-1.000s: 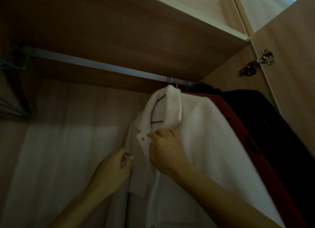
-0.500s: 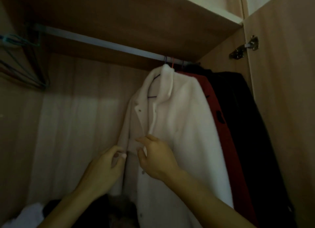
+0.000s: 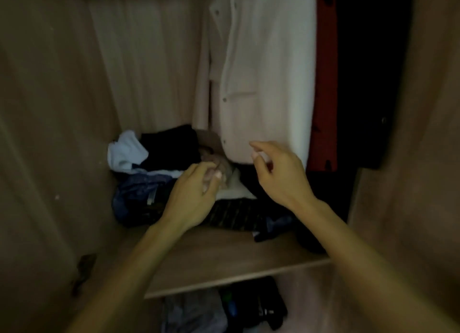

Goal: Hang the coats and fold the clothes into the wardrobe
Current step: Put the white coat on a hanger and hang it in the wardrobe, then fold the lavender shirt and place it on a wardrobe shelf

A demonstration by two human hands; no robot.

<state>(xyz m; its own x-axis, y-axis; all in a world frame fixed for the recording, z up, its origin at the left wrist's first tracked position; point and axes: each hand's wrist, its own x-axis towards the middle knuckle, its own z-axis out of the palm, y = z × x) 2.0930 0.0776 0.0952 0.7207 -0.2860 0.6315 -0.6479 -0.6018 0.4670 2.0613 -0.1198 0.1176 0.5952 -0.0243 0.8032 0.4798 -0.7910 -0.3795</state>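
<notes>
The long white fleecy coat (image 3: 268, 71) hangs in the wardrobe, close beside a red coat (image 3: 323, 83) and a black coat (image 3: 368, 71) at its right. Its hem ends just above the wooden shelf (image 3: 224, 265). The hanging looks done for these three, so I judge the folding is now in hand.

Both hands are low, in front of the untidy pile of mixed clothes (image 3: 149, 183) that lies on this shelf. The right hand (image 3: 276, 175) is just before the white hem. Its grip is loose, thumb and forefinger apart, holding nothing. The left hand (image 3: 191, 198) hovers over the pile, next to a pinkish-beige garment (image 3: 224, 168). Its fingers are loosely curled and, as far as the blur allows, the grip is empty.

The coat hems hang over the right part of the pile and hide some pieces. The garments overlap each other, so lifting one may drag others. More dark clothes (image 3: 249, 307) lie in the compartment below.
</notes>
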